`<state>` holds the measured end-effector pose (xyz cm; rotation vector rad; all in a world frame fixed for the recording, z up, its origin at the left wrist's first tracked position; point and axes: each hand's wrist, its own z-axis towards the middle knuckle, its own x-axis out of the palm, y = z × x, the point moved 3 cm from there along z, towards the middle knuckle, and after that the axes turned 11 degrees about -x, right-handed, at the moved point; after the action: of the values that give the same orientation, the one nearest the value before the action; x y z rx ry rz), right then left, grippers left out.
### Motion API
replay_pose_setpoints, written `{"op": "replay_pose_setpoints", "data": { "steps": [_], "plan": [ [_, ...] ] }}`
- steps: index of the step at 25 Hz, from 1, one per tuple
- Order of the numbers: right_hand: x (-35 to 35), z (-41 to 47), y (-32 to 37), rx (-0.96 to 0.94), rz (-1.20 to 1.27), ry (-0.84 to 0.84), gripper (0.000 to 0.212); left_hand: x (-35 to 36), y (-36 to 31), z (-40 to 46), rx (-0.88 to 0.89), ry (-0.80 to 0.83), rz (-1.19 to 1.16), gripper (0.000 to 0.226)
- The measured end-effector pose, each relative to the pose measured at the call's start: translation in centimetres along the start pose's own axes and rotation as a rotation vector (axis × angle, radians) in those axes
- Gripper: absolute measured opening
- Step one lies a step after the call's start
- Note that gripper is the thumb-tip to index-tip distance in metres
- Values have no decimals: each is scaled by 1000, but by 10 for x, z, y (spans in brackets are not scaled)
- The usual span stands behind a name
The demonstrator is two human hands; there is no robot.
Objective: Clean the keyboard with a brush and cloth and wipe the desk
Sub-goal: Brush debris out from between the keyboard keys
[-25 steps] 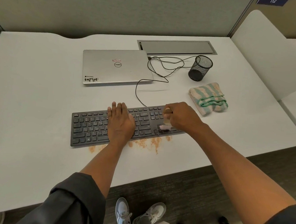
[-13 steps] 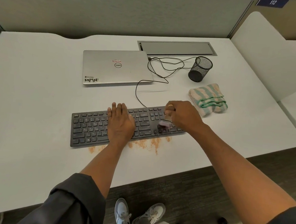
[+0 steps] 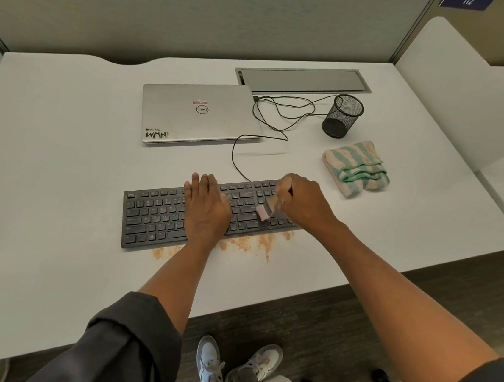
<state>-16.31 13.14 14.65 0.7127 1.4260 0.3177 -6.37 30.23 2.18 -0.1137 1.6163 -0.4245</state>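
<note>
Fingers of the right hand curled round the handle of a small brush, clamped on it just right of frame centre. Bristle end, pale pink, tilted down and to the left, touching the keys of the black keyboard in its right part. Left hand laid flat on the middle of the same keyboard, fingers straight and together, pointing toward the top of the frame, gripping nothing.

Keyboard lying across the centre of the frame on the white desk, left end nearer the bottom of the frame than the right. Along its lower edge, directly on the desk, a ragged band of orange-brown crumbs, thickest below the brush, with a smaller patch lower left beside the left forearm. Thin black cable running from the keyboard's upper edge up toward the top of the frame, looping near the laptop's right side.

Folded cloth, striped green and beige, to the upper right of the right hand, apart from it. Above the cloth, a black mesh pen cup, upright. Closed silver laptop above the keyboard, well apart. Grey cable hatch set in the desk above that. White shoes on the dark floor at the bottom centre.
</note>
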Motion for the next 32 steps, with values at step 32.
{"op": "replay_pose_setpoints", "data": {
  "steps": [32],
  "plan": [
    [-4,-2,-28,-14,-147,53,24,-2,-2,-1,-4,36,32,61]
  ]
}}
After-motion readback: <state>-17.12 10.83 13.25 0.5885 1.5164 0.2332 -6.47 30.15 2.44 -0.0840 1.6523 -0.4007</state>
